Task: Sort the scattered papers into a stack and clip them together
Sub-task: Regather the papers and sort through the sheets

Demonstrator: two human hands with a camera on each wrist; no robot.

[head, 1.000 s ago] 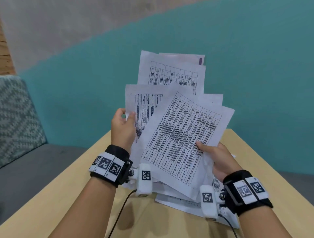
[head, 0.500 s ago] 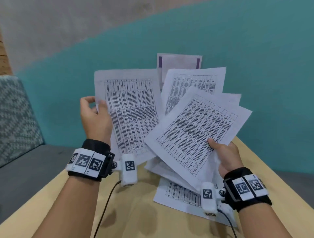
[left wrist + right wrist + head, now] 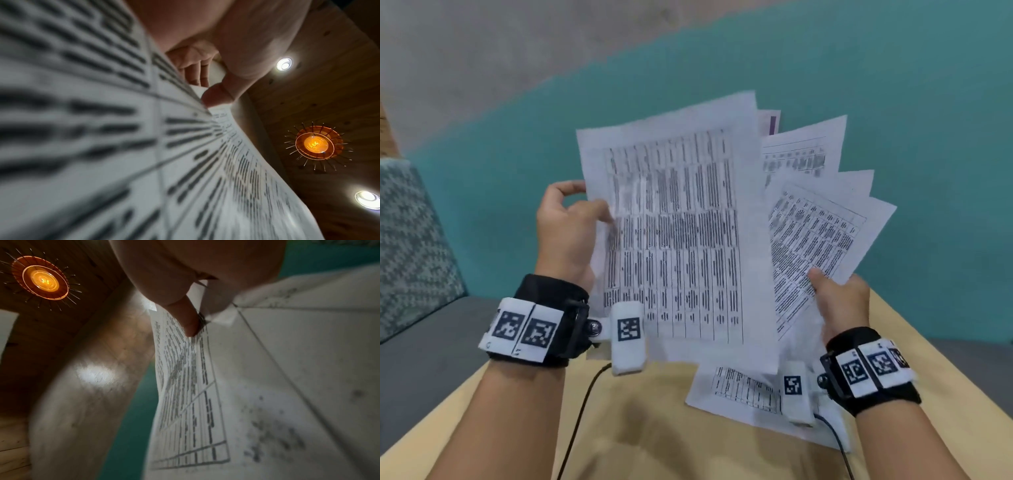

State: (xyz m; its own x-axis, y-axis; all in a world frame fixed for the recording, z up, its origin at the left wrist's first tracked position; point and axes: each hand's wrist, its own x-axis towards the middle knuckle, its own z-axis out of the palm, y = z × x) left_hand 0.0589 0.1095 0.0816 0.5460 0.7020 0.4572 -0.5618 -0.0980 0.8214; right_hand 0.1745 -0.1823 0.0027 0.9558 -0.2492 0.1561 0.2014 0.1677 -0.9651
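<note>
Both hands hold printed sheets up above the wooden table (image 3: pixel 640 428). My left hand (image 3: pixel 571 219) pinches the left edge of one upright sheet (image 3: pixel 674 233), thumb on its front, as the left wrist view shows (image 3: pixel 218 95). My right hand (image 3: pixel 835 294) grips a fan of several sheets (image 3: pixel 822 226) at their lower right, thumb pressed on the top page (image 3: pixel 189 321). The upright sheet overlaps the fan's left side. One more printed sheet (image 3: pixel 736 394) lies flat on the table under the right wrist. No clip shows in any view.
A teal wall (image 3: pixel 893 102) stands behind the table. A grey bench seat (image 3: pixel 431 342) with a patterned cushion (image 3: pixel 410 246) is at the left. Cables run from both wrist cameras over the table.
My left hand has carried its single sheet rightward, from apart at the left to overlapping the fan in my right hand. The right hand has stayed nearly in place.
</note>
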